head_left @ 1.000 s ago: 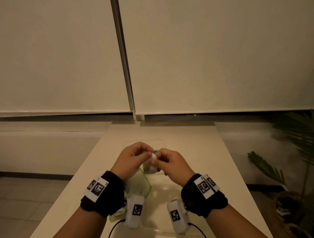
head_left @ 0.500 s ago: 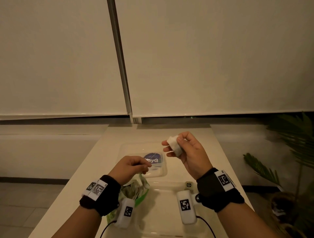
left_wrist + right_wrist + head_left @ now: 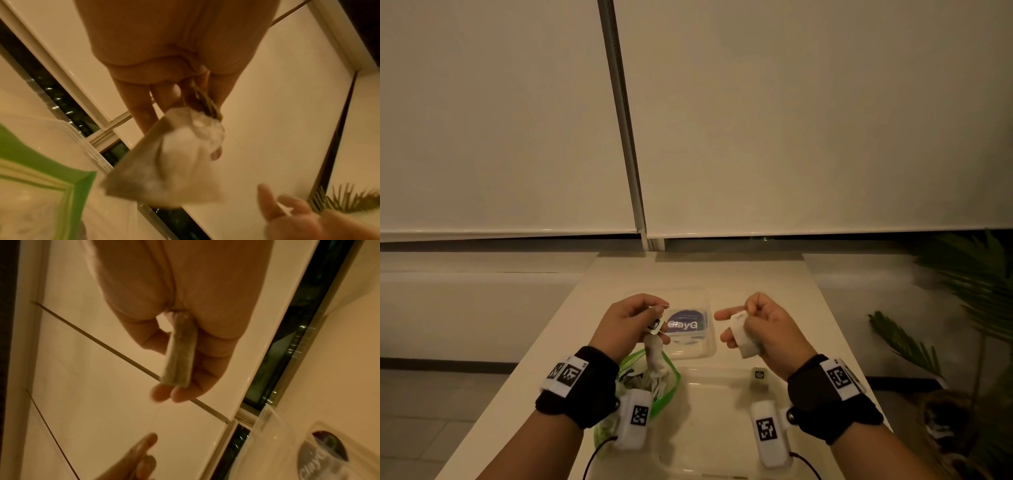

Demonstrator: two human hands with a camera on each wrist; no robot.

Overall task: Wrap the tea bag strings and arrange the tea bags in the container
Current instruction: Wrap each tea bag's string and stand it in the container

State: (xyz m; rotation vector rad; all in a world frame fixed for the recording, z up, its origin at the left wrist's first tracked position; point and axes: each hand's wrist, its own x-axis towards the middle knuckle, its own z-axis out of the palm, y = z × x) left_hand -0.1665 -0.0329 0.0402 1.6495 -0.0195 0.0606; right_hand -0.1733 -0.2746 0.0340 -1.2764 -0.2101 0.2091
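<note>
Nearest, the clear shallow plastic container (image 3: 722, 404) lies on the pale table (image 3: 756, 274) between the forearms, with one small tagged item, too small to make out, near its right corner; just left of it the green-rimmed clear zip bag (image 3: 671, 377) holds the loose tea bags; above that bag the left hand (image 3: 631, 322), which half a second ago was lowered to the bag's mouth holding nothing visible, now pinches a fresh white tea bag (image 3: 174, 154) by its paper tag and lets it dangle; the right hand (image 3: 763, 325) has dropped back from its raised position and grips the folded white tea bag (image 3: 744, 337), fingers curled round it; beyond lies the clear lid with a blue label (image 3: 685, 325); so, I judge, one bag awaits placing in the container and the next awaits its string-wrapping.
</note>
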